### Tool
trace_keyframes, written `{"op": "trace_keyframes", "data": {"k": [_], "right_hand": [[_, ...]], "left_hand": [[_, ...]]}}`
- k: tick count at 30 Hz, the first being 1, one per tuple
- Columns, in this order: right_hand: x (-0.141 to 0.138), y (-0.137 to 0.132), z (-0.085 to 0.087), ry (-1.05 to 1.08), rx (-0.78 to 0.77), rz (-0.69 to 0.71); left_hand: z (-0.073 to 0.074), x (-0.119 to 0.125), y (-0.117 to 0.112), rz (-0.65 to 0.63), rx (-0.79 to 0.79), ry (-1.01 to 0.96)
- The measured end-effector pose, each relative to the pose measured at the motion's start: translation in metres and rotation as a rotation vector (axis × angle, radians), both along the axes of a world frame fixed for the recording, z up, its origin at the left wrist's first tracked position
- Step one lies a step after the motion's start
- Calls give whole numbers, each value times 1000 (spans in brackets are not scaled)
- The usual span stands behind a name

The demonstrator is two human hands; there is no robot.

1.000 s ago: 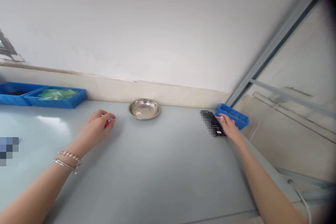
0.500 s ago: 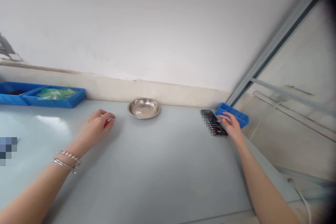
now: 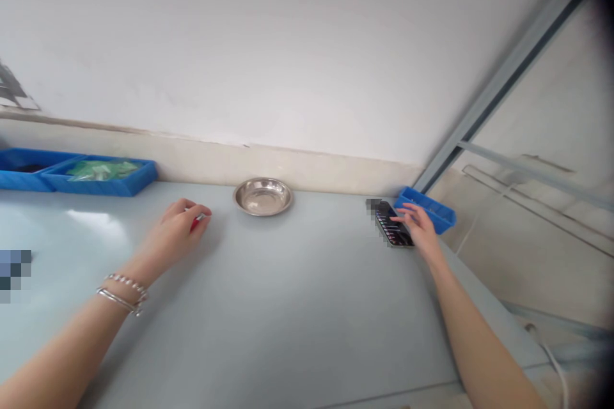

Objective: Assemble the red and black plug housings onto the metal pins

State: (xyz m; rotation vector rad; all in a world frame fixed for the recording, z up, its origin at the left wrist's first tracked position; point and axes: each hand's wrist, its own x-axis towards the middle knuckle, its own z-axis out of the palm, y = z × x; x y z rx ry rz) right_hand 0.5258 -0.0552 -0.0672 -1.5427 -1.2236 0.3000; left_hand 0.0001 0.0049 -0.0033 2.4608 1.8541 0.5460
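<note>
My left hand (image 3: 181, 230), with two bracelets at the wrist, is above the left part of the table. Its fingers are closed around a small red and silvery object (image 3: 196, 222), mostly hidden, so its kind does not show. To the right of that hand, by the wall, sits a round shallow metal dish (image 3: 263, 198). Farther right a phone (image 3: 393, 230) lies on the table with its dark screen lit. Over the phone's right side my right hand (image 3: 418, 230) hovers with its fingers apart, holding nothing. Whether a fingertip touches the screen, I cannot tell.
Two blue trays (image 3: 108, 186) stand against the wall at the left, one with green plastic in it. A smaller blue bin (image 3: 432, 216) is at the table's right corner, beside a metal frame (image 3: 448, 156). A white cable (image 3: 554, 361) hangs at the lower right.
My right hand has shifted slightly left over the phone, and its fingers have changed position. My left hand and the dish look the same.
</note>
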Motion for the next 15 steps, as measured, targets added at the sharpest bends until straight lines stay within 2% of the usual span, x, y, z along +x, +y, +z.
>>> {"op": "trace_keyframes", "data": {"k": [8,15], "right_hand": [[-7,14,-5,-64,80,0],[-1,2,-2,91,50,-28]], "left_hand": [[0,0,-1,-1,-15,1],[-2,0,-1,-14,17,0]]}}
